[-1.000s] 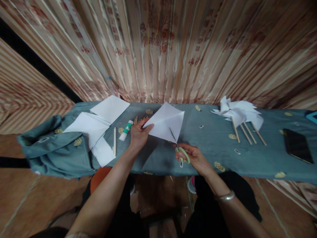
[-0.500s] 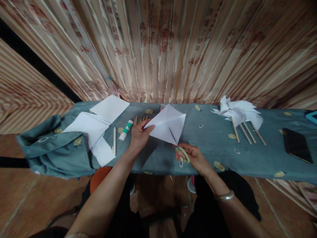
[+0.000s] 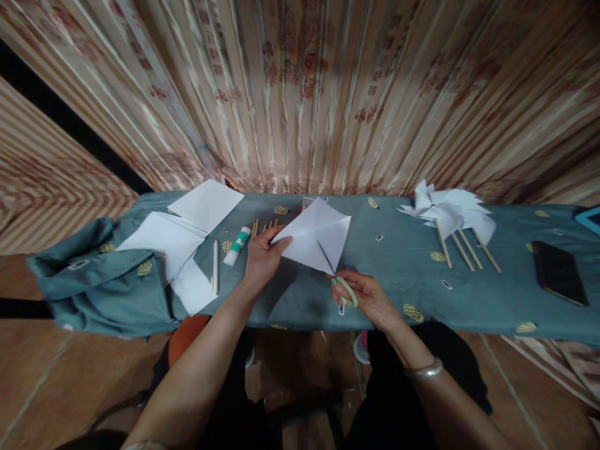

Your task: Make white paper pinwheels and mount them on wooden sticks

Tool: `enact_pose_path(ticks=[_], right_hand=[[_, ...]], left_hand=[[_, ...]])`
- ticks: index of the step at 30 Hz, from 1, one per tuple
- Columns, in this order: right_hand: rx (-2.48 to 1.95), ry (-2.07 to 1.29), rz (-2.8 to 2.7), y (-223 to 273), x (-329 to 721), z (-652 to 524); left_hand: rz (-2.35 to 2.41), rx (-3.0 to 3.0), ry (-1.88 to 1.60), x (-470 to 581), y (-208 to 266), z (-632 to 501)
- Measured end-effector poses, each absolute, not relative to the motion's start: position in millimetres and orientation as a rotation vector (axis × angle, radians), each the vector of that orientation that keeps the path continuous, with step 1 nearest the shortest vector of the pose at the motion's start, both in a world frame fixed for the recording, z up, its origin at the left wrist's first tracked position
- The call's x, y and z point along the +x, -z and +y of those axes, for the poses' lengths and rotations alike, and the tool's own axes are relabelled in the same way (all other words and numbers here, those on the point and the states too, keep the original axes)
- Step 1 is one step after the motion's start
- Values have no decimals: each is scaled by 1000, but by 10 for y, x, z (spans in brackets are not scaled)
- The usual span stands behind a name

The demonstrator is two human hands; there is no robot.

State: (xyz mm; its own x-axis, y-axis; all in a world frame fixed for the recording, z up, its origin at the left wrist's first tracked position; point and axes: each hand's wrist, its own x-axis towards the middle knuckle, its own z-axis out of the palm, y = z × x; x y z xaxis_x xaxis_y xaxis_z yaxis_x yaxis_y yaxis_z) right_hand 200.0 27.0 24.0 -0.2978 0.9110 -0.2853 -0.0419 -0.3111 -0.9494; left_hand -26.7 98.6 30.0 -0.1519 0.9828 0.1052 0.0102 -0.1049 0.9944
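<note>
A square sheet of white paper with crease lines is held up over the table by my left hand, thumb on top and fingers beneath its left corner. My right hand grips a pair of scissors with light green handles. One dark blade lies over the paper's near corner and points toward its centre; the other blade is hidden behind the sheet. A glue stick and several thin wooden sticks lie just beyond my left hand.
White paper sheets and a white pen lie on the left of the cloth-covered table. Paper pinwheels on wooden sticks rest at the right, with a dark phone beyond them. A patterned curtain hangs behind.
The view has shifted very slightly. Both hands, the paper and the scissors keep nearly the same positions.
</note>
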Motion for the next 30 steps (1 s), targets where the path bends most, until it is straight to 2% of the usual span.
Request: enact_pose_path(ticks=[4,30], right_hand=[[-1242,-1731,-1070,-282,1986,268],[-1275,-1712,-1160,-386,1980,269]], left_hand=[[1268,1210,-1389,-265,-287,986],[1256,1242,-1330,-242,-255,934]])
